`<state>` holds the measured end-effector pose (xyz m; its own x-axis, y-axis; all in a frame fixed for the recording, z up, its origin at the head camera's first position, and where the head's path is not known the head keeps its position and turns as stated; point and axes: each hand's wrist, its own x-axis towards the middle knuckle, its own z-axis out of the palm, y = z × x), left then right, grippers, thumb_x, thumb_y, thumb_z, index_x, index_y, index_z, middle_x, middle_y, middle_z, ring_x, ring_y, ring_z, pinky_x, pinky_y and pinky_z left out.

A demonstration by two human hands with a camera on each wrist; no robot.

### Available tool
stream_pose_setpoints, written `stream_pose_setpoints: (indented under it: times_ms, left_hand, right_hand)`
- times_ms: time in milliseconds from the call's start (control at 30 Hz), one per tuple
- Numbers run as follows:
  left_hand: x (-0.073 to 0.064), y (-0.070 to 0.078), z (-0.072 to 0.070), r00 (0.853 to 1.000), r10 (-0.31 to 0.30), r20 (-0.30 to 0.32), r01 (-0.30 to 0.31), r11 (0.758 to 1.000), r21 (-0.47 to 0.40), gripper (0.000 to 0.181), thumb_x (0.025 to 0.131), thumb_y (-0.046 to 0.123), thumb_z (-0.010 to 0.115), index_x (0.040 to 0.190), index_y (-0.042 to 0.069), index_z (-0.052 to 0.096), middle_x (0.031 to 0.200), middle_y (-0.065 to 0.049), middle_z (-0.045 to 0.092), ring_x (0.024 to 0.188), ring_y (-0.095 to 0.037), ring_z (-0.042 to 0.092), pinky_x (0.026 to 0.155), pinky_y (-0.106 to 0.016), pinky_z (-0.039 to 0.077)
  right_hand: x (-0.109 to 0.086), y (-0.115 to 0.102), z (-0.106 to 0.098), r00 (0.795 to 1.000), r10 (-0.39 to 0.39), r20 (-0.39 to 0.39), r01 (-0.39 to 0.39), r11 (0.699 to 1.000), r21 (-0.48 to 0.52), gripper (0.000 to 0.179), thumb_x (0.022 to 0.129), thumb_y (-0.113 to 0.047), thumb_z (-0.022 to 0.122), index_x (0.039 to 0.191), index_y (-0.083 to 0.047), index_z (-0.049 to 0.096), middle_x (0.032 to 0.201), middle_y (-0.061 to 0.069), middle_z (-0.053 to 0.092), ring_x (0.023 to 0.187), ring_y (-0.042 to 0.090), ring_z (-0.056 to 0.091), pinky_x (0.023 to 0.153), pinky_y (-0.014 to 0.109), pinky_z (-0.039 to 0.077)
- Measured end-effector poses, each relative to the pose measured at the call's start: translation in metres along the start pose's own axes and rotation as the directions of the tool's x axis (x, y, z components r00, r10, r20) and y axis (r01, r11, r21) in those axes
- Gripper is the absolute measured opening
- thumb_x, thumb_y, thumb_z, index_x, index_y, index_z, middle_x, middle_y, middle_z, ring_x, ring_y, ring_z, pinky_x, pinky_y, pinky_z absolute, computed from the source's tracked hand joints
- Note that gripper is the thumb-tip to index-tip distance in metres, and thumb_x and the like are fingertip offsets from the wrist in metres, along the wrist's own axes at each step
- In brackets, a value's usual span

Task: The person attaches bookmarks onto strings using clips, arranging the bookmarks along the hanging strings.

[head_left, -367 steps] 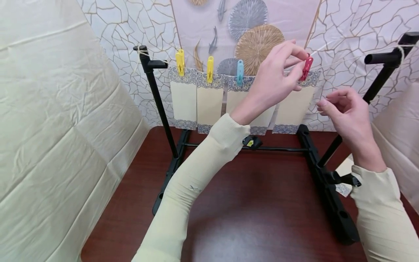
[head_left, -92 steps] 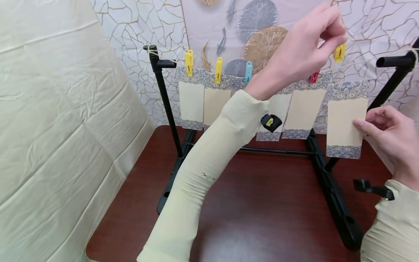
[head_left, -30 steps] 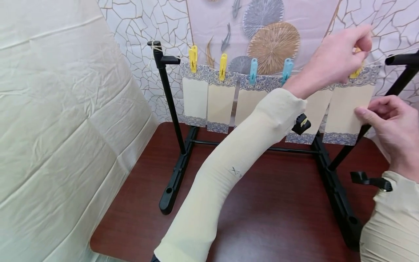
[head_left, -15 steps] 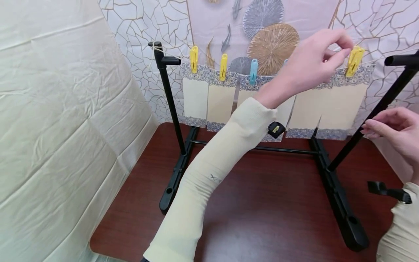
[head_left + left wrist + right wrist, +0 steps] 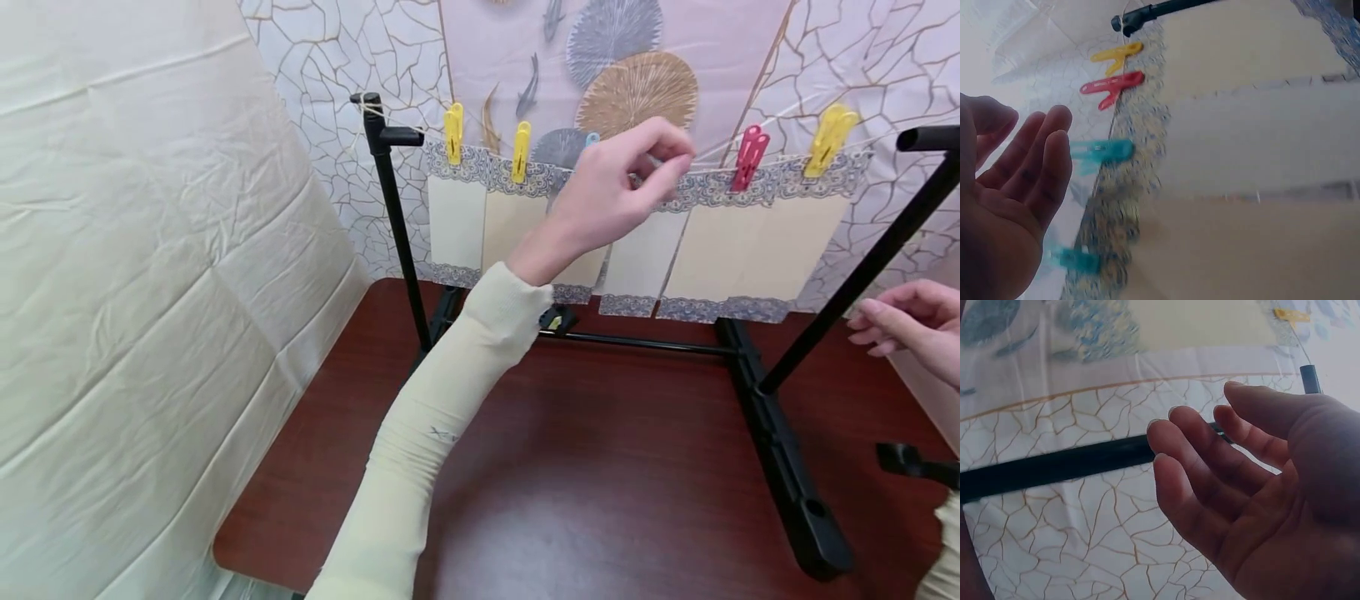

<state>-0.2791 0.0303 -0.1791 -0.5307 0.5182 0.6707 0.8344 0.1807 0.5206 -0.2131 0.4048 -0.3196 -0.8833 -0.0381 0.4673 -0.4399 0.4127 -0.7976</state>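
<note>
Several paper cards with blue patterned borders hang side by side from a string. My left hand [image 5: 611,187] is in front of the middle of the row, fingers loosely curled, nothing in it. Behind it, one blue clothespin [image 5: 592,139] shows only its top; the left wrist view shows two blue ones, the nearer a teal-blue clothespin [image 5: 1107,150]. A red clothespin [image 5: 750,158] and a yellow clothespin [image 5: 830,142] grip the overlapping tops of the two rightmost cards, including the end cream card [image 5: 806,242]. My right hand [image 5: 911,329] hovers empty beside the right post, fingers relaxed.
Two yellow clothespins [image 5: 453,133] hold the leftmost cards. A black stand has a left post [image 5: 397,225], a right post [image 5: 862,275] and a low crossbar [image 5: 645,342] on the dark red table [image 5: 585,467]. Quilted cream cloth [image 5: 135,292] rises at left.
The end cream card, earlier held by my right hand, now hangs under the yellow clothespin my left hand brought. Both hands have let go; the left moved left, the right moved right and down.
</note>
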Motion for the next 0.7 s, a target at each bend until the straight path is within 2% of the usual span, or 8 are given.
stream_pose_setpoints:
  times_ms: [67, 167, 233, 333, 400, 567, 633, 700]
  left_hand:
    - [-0.011, -0.008, -0.003, 0.999, 0.029, -0.040, -0.031, 0.998, -0.050, 0.011, 0.097, 0.007, 0.059, 0.104, 0.001, 0.064, 0.092, -0.009, 0.072, 0.073, -0.011, 0.068, 0.065, -0.018, 0.049]
    - [-0.027, -0.018, -0.008, 0.994, 0.067, -0.087, -0.075, 0.993, -0.091, 0.009, 0.096, 0.005, 0.059, 0.101, -0.002, 0.064, 0.084, -0.013, 0.070, 0.068, -0.017, 0.067, 0.060, -0.021, 0.047]
    - [-0.037, -0.024, -0.012, 0.993, 0.062, -0.099, -0.071, 0.993, -0.095, 0.010, 0.096, 0.005, 0.059, 0.101, -0.002, 0.064, 0.082, -0.013, 0.070, 0.068, -0.018, 0.067, 0.060, -0.021, 0.047]
    - [-0.051, -0.034, -0.017, 0.993, 0.047, -0.106, -0.058, 0.993, -0.099, 0.011, 0.096, 0.006, 0.058, 0.101, -0.002, 0.064, 0.084, -0.014, 0.070, 0.069, -0.016, 0.067, 0.058, -0.023, 0.048]
    - [-0.062, -0.041, -0.020, 0.993, 0.039, -0.111, -0.051, 0.992, -0.111, 0.012, 0.096, 0.004, 0.058, 0.101, -0.004, 0.064, 0.086, -0.016, 0.070, 0.069, -0.016, 0.067, 0.057, -0.024, 0.048]
    - [-0.093, -0.063, -0.033, 0.993, -0.011, -0.117, -0.001, 0.995, -0.101, 0.011, 0.095, 0.003, 0.058, 0.101, -0.006, 0.063, 0.088, -0.019, 0.069, 0.069, -0.021, 0.067, 0.057, -0.026, 0.051]
    - [-0.109, -0.072, -0.042, 0.992, -0.060, -0.111, 0.053, 0.996, -0.065, 0.011, 0.095, 0.004, 0.058, 0.101, -0.004, 0.063, 0.088, -0.018, 0.068, 0.070, -0.021, 0.067, 0.057, -0.027, 0.052]
    - [-0.125, -0.079, -0.053, 0.988, -0.112, -0.109, 0.111, 0.994, -0.018, 0.012, 0.096, 0.006, 0.057, 0.102, -0.002, 0.063, 0.090, -0.016, 0.069, 0.071, -0.021, 0.068, 0.057, -0.027, 0.052]
  right_hand:
    - [-0.002, 0.002, -0.002, 1.000, 0.016, -0.012, -0.016, 1.000, -0.024, 0.032, 0.096, 0.007, 0.052, 0.087, -0.021, 0.064, 0.073, -0.022, 0.070, 0.056, -0.005, 0.066, 0.045, 0.013, 0.048]
    - [-0.005, 0.004, -0.006, 1.000, 0.025, -0.019, -0.024, 0.999, 0.028, 0.031, 0.096, 0.006, 0.052, 0.087, -0.020, 0.064, 0.071, -0.020, 0.071, 0.055, -0.004, 0.066, 0.044, 0.013, 0.047]
    - [-0.007, 0.006, -0.009, 1.000, 0.022, -0.018, -0.020, 0.994, 0.107, 0.029, 0.096, 0.008, 0.051, 0.087, -0.016, 0.064, 0.070, -0.015, 0.073, 0.055, -0.001, 0.067, 0.044, 0.014, 0.048]
    - [-0.010, 0.009, -0.013, 1.000, 0.027, -0.016, -0.024, 0.991, 0.133, 0.028, 0.097, 0.007, 0.050, 0.087, -0.016, 0.064, 0.070, -0.014, 0.073, 0.054, -0.001, 0.067, 0.043, 0.013, 0.048]
    - [-0.012, 0.010, -0.015, 0.999, 0.039, -0.015, -0.037, 0.994, 0.104, 0.029, 0.097, 0.006, 0.050, 0.087, -0.018, 0.063, 0.069, -0.016, 0.072, 0.054, -0.001, 0.067, 0.043, 0.013, 0.048]
    - [-0.010, 0.009, -0.015, 0.997, 0.078, 0.004, -0.078, 0.991, -0.107, 0.033, 0.098, 0.001, 0.053, 0.085, -0.029, 0.060, 0.066, -0.027, 0.067, 0.050, -0.006, 0.061, 0.042, 0.012, 0.045]
    - [-0.008, 0.007, -0.014, 0.995, 0.093, 0.025, -0.086, 0.972, -0.218, 0.033, 0.098, -0.002, 0.054, 0.084, -0.031, 0.057, 0.065, -0.031, 0.062, 0.050, -0.008, 0.058, 0.043, 0.012, 0.044]
    - [-0.005, 0.006, -0.013, 0.992, 0.114, 0.045, -0.094, 0.943, -0.319, 0.023, 0.099, -0.005, 0.054, 0.086, -0.024, 0.058, 0.063, -0.033, 0.058, 0.050, -0.008, 0.055, 0.043, 0.013, 0.043]
